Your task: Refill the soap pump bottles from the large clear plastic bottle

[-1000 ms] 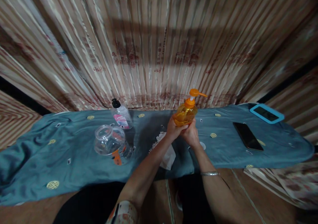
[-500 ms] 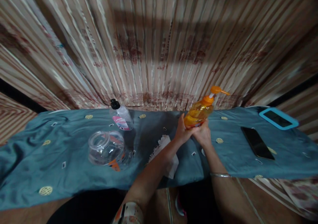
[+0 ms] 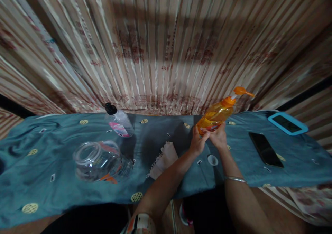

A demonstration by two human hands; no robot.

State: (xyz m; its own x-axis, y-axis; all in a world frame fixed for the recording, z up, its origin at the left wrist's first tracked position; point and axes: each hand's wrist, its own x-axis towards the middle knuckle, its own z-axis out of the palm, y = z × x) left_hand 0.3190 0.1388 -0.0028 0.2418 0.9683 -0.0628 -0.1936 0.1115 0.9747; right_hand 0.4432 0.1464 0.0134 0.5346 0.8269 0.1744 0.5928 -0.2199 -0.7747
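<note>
An orange pump bottle [image 3: 215, 115] with yellow-orange liquid leans to the right above the cloth-covered table. My left hand [image 3: 199, 139] is wrapped round its lower left side. On the lower right side, my right hand [image 3: 218, 135] grips the same bottle, close to the left one. The bottle's orange pump head [image 3: 240, 91] points right. Beside my left forearm lies a pale cloth with a ragged edge [image 3: 166, 156], partly covered by that arm. A small round white disc [image 3: 212, 160] rests between my forearms.
To the left stand a clear bottle with a black cap [image 3: 119, 121] and a wide transparent plastic jar [image 3: 101, 161]. A black phone [image 3: 266, 149] and a blue-framed tablet [image 3: 287, 123] lie on the right. A striped curtain [image 3: 160, 47] hangs behind the teal tablecloth [image 3: 64, 192].
The pump bottle has shifted right in both hands, and its red label shows more. The view has turned slightly, uncovering the white disc and more of the pale cloth.
</note>
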